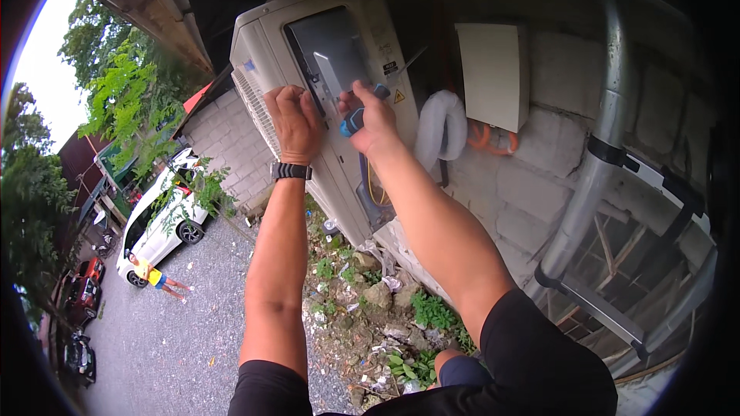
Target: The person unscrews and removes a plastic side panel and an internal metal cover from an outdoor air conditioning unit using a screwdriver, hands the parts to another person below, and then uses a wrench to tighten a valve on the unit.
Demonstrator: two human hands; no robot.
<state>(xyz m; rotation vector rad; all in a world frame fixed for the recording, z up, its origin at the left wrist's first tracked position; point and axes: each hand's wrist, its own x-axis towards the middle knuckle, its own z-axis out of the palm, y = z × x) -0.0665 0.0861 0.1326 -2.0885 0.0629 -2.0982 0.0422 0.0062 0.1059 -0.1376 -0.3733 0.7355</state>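
Note:
A beige outdoor air-conditioner unit (266, 46) stands against the wall before me, with a dark recess in its side panel. My right hand (373, 117) is closed round the blue and black handle of a screwdriver (351, 122). The thin shaft points up and right, away from the recess. Close to the left of it, my left hand (296, 123) is raised before the unit's side with fingers curled in. Whatever those fingers hold, if anything, is hidden. A dark watch (291, 171) sits on my left wrist. Yellow and dark wires (375, 185) show in the unit's lower opening.
Right of the unit are a whitish wrapped pipe loop (441, 129), a pale box (492, 73), orange conduit (493, 140) and a metal pipe (593, 162). Rubble and weeds (378, 296) lie below. A person (148, 271) and a white car (166, 212) are at left.

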